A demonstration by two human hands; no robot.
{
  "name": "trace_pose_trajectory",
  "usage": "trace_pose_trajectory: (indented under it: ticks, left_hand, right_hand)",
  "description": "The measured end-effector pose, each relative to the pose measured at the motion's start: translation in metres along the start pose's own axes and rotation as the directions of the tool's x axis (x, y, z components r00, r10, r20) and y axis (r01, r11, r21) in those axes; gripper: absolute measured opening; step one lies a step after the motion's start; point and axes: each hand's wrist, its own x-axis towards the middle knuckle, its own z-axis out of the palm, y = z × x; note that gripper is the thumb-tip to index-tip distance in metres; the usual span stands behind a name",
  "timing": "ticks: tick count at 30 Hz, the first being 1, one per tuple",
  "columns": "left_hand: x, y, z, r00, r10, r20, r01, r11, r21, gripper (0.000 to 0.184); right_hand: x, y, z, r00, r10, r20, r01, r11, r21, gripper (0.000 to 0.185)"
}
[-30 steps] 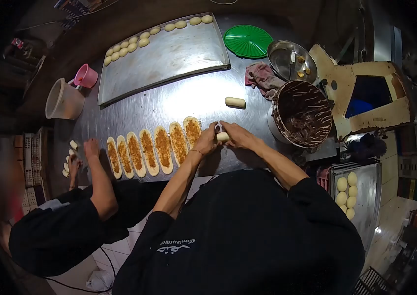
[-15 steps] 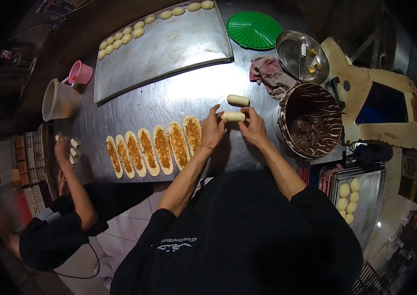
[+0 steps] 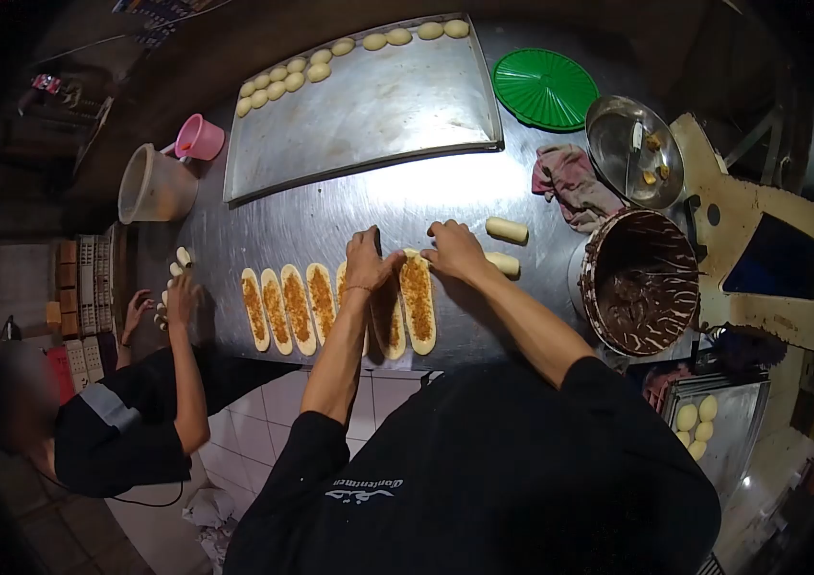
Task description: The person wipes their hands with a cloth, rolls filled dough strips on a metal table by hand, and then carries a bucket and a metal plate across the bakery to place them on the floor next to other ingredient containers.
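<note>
Several flat oval dough strips spread with an orange-brown crumbly filling lie side by side on the metal table. At the far end of the rightmost dough strip (image 3: 418,305), my left hand (image 3: 369,265) and my right hand (image 3: 458,251) rest on either side. My left thumb points inward to the strip's tip, with its fingers apart from it. The right thumb and fingers are also spread, close to the same tip. My left hand and forearm partly cover neighbouring strips. Right of my right hand lie two rolled dough pieces, a farther roll (image 3: 506,229) and a nearer roll (image 3: 503,264).
Behind are a baking tray (image 3: 369,134) with dough balls and a green lid (image 3: 546,89). On the right stand a cloth (image 3: 575,187), a steel bowl (image 3: 608,120) and a chocolate-smeared bucket (image 3: 591,278). At left, a co-worker's hands (image 3: 180,299) handle small rolls near a plastic tub (image 3: 162,187).
My hands have let go of the rolled dough, leaving it beside the other roll, and moved left to the rightmost filled strip. The camera view has shifted.
</note>
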Motion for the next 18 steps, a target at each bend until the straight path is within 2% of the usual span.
trace_pose_trajectory:
  ticks: [1, 3, 5, 8, 9, 11, 12, 13, 15, 16, 17, 18]
  left_hand:
    - [0.003, 0.003, -0.002, 1.0, 0.002, -0.012, -0.002, 1.0, -0.002, 0.071]
    - [0.01, 0.008, -0.006, 0.998, -0.052, 0.032, 0.051, 0.998, 0.037, 0.08]
    - [0.017, 0.011, -0.007, 0.994, -0.107, 0.014, 0.107, 0.994, 0.016, 0.083]
    - [0.026, 0.013, -0.004, 0.967, -0.255, 0.028, 0.255, 0.967, 0.01, 0.075]
    - [0.028, 0.015, -0.002, 0.969, -0.246, 0.019, 0.246, 0.969, 0.006, 0.075]
    - [0.031, 0.015, 0.0, 0.944, -0.328, 0.018, 0.329, 0.944, -0.014, 0.072]
    - [0.03, 0.016, 0.002, 0.938, -0.346, 0.0, 0.346, 0.938, -0.027, 0.064]
    - [0.03, 0.014, 0.004, 0.941, -0.339, -0.002, 0.339, 0.94, -0.029, 0.064]
    - [0.023, 0.01, 0.011, 0.946, -0.319, -0.055, 0.318, 0.948, -0.026, 0.05]
    - [0.023, 0.007, 0.01, 0.937, -0.346, -0.033, 0.337, 0.927, -0.165, 0.036]
    - [0.014, 0.005, 0.014, 0.935, -0.352, -0.031, 0.342, 0.924, -0.168, 0.036]
    - [0.004, 0.002, 0.017, 0.944, -0.32, -0.078, 0.291, 0.922, -0.255, 0.032]
  right_hand:
    - [0.007, -0.003, 0.003, 1.0, -0.009, -0.005, 0.009, 1.0, -0.006, 0.042]
    - [0.017, -0.008, 0.008, 0.988, 0.108, -0.113, -0.13, 0.969, -0.212, 0.042]
    - [0.021, -0.014, 0.007, 0.982, 0.13, -0.135, -0.155, 0.967, -0.2, 0.043]
    - [0.034, -0.016, 0.009, 0.938, 0.342, -0.061, -0.348, 0.925, -0.152, 0.051]
    - [0.037, -0.016, 0.01, 0.938, 0.338, -0.074, -0.345, 0.926, -0.153, 0.051]
    - [0.032, -0.029, 0.006, 0.923, 0.373, -0.092, -0.384, 0.9, -0.204, 0.057]
    - [0.027, -0.032, 0.007, 0.929, 0.35, -0.117, -0.369, 0.898, -0.242, 0.062]
    - [0.028, -0.031, 0.008, 0.928, 0.351, -0.125, -0.371, 0.897, -0.241, 0.062]
    - [0.028, -0.029, 0.015, 0.917, 0.363, -0.169, -0.392, 0.897, -0.203, 0.055]
    - [0.029, -0.025, 0.017, 0.918, 0.36, -0.168, -0.39, 0.897, -0.21, 0.055]
    - [0.03, -0.023, 0.021, 0.922, 0.335, -0.192, -0.37, 0.91, -0.187, 0.046]
    - [0.03, -0.02, 0.026, 0.925, 0.311, -0.22, -0.348, 0.923, -0.161, 0.038]
